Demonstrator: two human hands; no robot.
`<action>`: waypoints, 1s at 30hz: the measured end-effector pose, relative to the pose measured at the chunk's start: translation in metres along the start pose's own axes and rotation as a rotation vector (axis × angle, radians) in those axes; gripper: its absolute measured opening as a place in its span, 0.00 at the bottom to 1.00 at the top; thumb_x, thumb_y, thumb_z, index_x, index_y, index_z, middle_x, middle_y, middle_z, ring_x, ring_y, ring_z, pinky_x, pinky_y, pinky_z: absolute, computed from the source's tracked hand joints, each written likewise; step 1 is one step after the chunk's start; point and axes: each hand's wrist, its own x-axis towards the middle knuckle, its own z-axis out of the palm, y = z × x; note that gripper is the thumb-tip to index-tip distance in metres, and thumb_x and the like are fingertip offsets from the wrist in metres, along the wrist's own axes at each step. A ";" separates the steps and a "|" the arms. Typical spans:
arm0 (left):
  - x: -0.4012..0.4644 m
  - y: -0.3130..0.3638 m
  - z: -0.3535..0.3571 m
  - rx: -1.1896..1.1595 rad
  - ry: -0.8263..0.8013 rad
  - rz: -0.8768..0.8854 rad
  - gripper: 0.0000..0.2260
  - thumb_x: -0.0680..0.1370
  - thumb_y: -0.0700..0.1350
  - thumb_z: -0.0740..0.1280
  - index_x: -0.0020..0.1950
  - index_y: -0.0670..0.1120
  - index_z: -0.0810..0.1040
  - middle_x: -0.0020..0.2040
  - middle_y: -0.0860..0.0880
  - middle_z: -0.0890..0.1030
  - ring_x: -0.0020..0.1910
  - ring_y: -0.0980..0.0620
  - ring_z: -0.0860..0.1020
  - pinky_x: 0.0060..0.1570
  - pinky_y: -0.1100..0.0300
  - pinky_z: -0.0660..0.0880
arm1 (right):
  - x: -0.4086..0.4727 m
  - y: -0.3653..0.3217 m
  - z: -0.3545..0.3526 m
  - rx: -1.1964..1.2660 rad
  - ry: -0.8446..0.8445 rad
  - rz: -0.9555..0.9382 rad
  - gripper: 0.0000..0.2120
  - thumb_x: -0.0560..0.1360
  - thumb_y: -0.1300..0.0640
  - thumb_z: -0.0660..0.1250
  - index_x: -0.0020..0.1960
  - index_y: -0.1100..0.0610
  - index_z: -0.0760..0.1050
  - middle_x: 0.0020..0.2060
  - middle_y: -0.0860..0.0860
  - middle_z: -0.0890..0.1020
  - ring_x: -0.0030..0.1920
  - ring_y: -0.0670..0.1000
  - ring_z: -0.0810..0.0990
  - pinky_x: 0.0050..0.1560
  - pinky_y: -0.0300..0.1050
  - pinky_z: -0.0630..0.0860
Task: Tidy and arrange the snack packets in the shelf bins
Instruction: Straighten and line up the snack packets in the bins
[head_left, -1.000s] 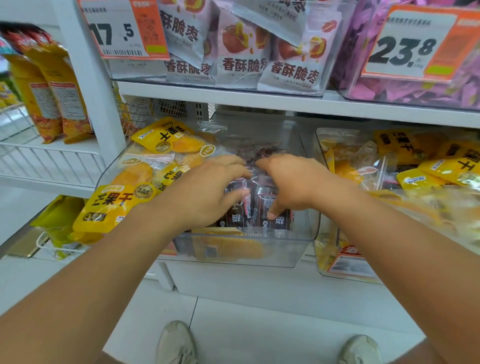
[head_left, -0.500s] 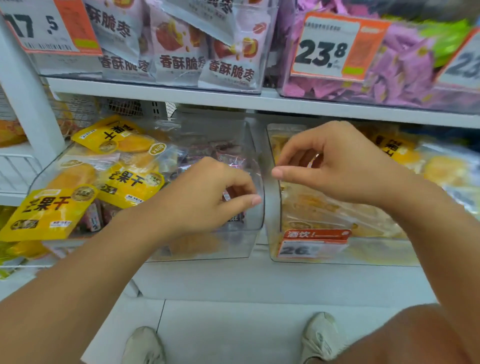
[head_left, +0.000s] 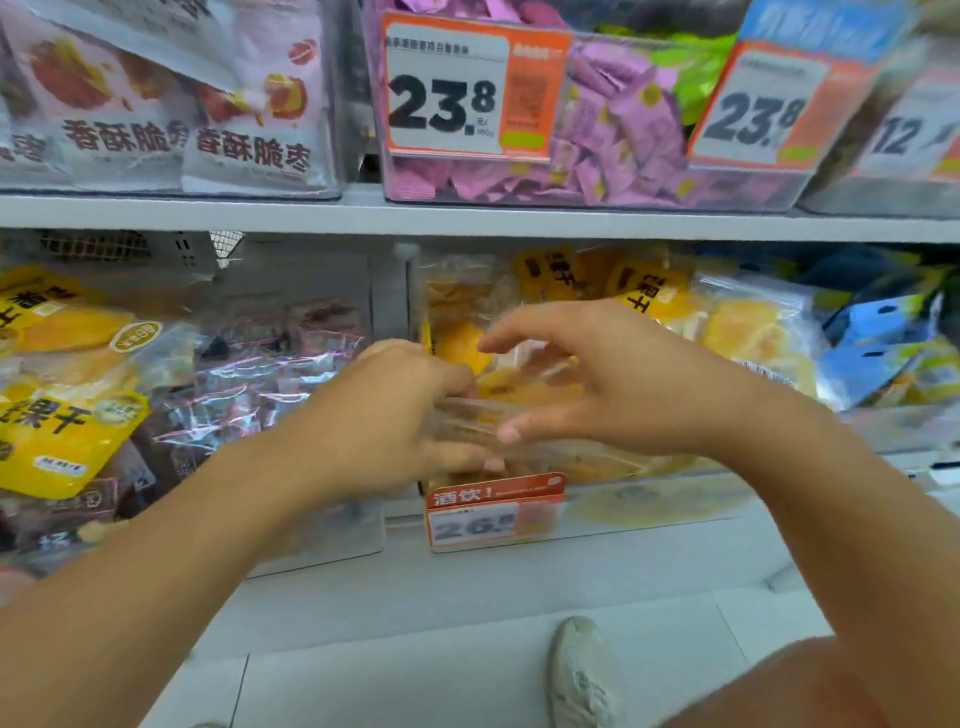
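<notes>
Shifted from the left bin (head_left: 291, 530) of dark packets over to the middle bin (head_left: 649, 512) of mango packets (head_left: 524, 384). Left hand (head_left: 384, 415) curled on the clear packet at the bin's front; right hand (head_left: 618, 379) spread, fingers loose, just above it, gripping nothing. Likely starting to straighten this bin next.

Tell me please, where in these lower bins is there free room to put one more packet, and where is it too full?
Free: the back of the left bin, above the dark packets. Crowded: its left side, heaped with yellow packets, and the middle bin, where the left hand and right hand work among clear packets.
</notes>
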 end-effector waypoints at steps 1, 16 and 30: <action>-0.001 -0.001 -0.001 0.005 -0.039 -0.006 0.29 0.65 0.78 0.59 0.45 0.55 0.79 0.35 0.57 0.76 0.41 0.52 0.75 0.47 0.57 0.68 | -0.005 0.002 -0.007 0.043 0.001 0.056 0.26 0.66 0.40 0.77 0.62 0.43 0.76 0.54 0.39 0.80 0.51 0.39 0.80 0.50 0.38 0.77; -0.008 0.006 -0.005 -0.414 0.041 -0.129 0.37 0.66 0.73 0.68 0.71 0.67 0.58 0.66 0.70 0.68 0.64 0.70 0.68 0.58 0.71 0.67 | 0.044 0.001 0.011 -0.157 -0.173 0.036 0.08 0.81 0.53 0.66 0.54 0.51 0.83 0.42 0.48 0.82 0.41 0.47 0.75 0.43 0.43 0.68; -0.007 0.000 0.007 -0.222 0.005 -0.027 0.25 0.79 0.71 0.47 0.52 0.56 0.74 0.49 0.58 0.75 0.53 0.58 0.73 0.52 0.54 0.74 | 0.014 0.039 0.008 -0.169 -0.176 0.248 0.09 0.79 0.55 0.68 0.40 0.51 0.76 0.32 0.46 0.73 0.33 0.46 0.71 0.36 0.45 0.66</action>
